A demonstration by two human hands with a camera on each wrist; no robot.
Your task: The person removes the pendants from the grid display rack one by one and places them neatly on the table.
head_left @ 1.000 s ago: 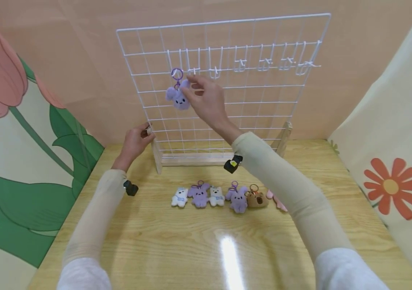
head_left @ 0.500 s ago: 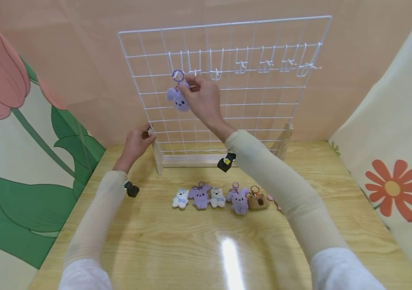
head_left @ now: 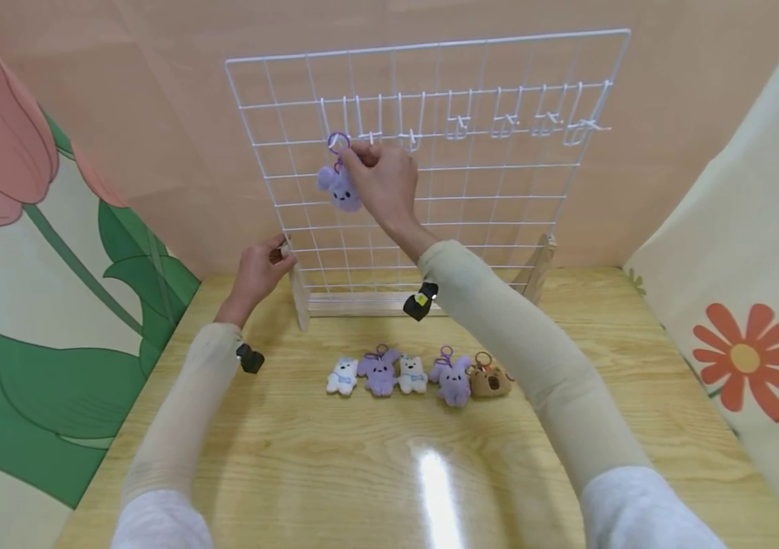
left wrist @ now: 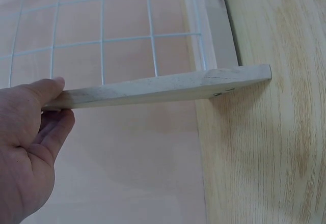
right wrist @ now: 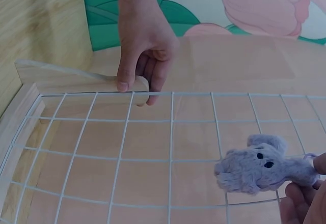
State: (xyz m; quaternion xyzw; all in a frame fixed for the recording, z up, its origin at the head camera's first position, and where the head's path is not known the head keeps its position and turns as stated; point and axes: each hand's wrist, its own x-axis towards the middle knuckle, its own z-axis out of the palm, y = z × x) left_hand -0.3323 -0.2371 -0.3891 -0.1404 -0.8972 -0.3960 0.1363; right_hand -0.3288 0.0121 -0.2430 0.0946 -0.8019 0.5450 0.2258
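A purple plush rabbit keychain [head_left: 344, 196] hangs before the white wire grid, its purple ring [head_left: 338, 142] level with the leftmost hook. Whether the ring sits over that hook, I cannot tell. My right hand [head_left: 386, 183] pinches the keychain near the ear and ring; in the right wrist view those fingers [right wrist: 299, 203] show only at the edge. My left hand [head_left: 257, 273] holds the top of the grid stand's left wooden upright [left wrist: 142, 91], thumb [left wrist: 48, 87] on one side and fingers beneath.
Several white hooks [head_left: 458, 126] line the grid rightward. Along the table before the wooden base [head_left: 362, 307] lie white bear plushes [head_left: 342, 377], purple rabbit plushes [head_left: 379, 374] and a brown plush [head_left: 490, 381]. My right forearm [head_left: 527, 335] crosses above the table's right side.
My right hand has shifted slightly up the keychain, from the ear toward the ring. The right forearm has moved a little left and now covers a pink plush. The left hand keeps its grip.
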